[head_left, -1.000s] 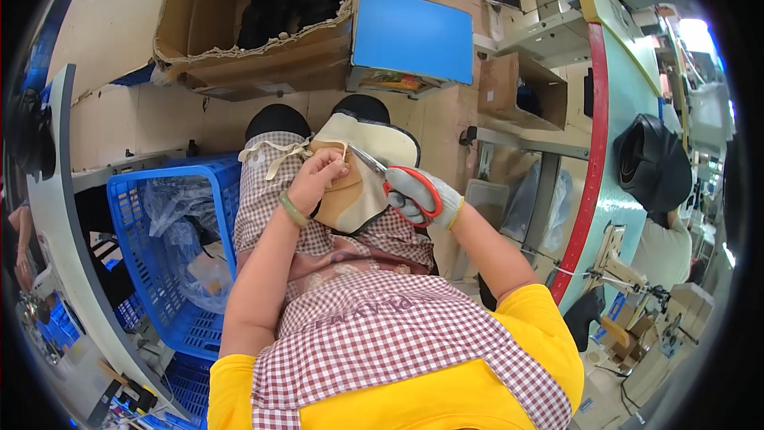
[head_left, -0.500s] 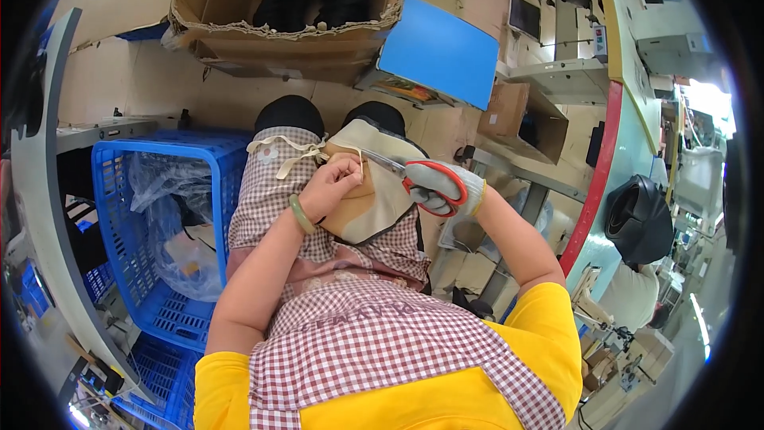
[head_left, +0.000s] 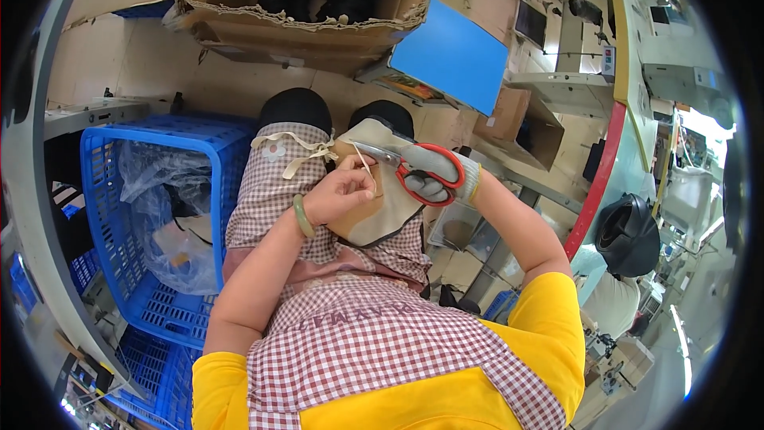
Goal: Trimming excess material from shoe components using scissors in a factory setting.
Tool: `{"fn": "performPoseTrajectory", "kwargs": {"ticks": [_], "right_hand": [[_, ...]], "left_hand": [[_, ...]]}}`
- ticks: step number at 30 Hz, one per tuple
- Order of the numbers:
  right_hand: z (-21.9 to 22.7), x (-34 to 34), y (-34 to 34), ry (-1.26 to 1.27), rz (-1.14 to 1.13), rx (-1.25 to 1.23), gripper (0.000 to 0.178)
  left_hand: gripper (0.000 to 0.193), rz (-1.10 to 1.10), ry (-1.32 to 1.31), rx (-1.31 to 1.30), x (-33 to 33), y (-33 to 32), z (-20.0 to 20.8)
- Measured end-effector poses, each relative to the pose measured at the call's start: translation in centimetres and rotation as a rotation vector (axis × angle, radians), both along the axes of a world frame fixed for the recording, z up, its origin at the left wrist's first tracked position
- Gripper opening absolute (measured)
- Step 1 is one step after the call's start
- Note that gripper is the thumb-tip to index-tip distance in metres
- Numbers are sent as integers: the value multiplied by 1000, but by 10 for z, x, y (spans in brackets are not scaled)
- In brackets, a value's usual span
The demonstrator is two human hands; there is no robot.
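Observation:
On my lap lies a flat cream and tan piece [head_left: 368, 224] with a black edge. My left hand [head_left: 338, 195] rests over it, thumb and finger pinching a thin pale strip [head_left: 362, 157]. My right hand [head_left: 432, 173], in a grey glove, is closed round the red handles of a pair of scissors [head_left: 383, 154]. Their blades point left across the piece, close by the strip; whether they touch it I cannot tell. A cream tie [head_left: 298, 166] with loose ends lies over my left knee, beside the piece.
At my left stands a blue plastic basket [head_left: 151, 129] holding clear plastic bags. Ahead is a torn cardboard box [head_left: 278, 41] with black items, next to a blue-topped box [head_left: 454, 56]. A smaller carton [head_left: 509, 127] and a red-edged bench [head_left: 597, 183] are to the right.
My left hand has shifted slightly right and down, and more of the pale strip shows stretched above it. The scissors have turned, with their handles now higher.

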State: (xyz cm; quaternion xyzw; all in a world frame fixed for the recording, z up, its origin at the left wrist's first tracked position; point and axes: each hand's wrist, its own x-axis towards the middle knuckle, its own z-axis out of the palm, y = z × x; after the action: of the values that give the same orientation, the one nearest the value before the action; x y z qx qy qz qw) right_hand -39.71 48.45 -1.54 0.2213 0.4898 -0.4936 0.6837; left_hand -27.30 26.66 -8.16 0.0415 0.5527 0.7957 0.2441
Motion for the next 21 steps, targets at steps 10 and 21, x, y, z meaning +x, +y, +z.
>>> {"fn": "performPoseTrajectory", "kwargs": {"ticks": [10,21], "right_hand": [[-5,16,-19,30,-87,-41,37],[1,39,-17,241,-50,61,42]], "left_hand": [[10,-27,-51,-139,9,-13,15],[25,384,-92,-708,-36,-11,-19]]}}
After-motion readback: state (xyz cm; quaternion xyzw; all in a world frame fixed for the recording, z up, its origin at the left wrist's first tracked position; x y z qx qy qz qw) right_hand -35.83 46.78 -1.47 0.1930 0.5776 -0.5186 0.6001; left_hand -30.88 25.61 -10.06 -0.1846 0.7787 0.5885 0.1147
